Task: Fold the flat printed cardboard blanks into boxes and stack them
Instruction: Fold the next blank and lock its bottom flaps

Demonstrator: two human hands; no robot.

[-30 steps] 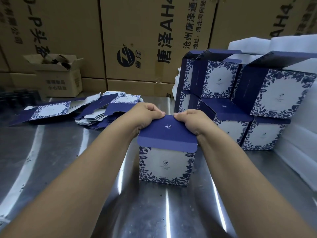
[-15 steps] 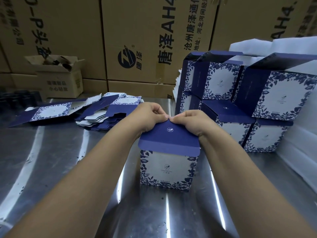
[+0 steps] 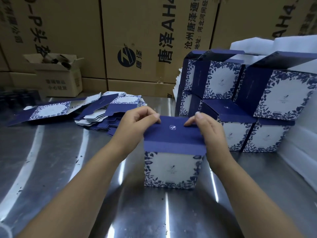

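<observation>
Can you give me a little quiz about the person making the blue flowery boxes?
1. True or false: the left hand and the right hand both touch the dark blue lid of the box standing on the metal table.
2. Pick one. The flat blanks lie: A) left of that box; B) inside it; C) on its lid.
3. Fill the gap: the stack of finished boxes stands to the ___ of that box.
Key: 1 true; 2 A; 3 right.
</observation>
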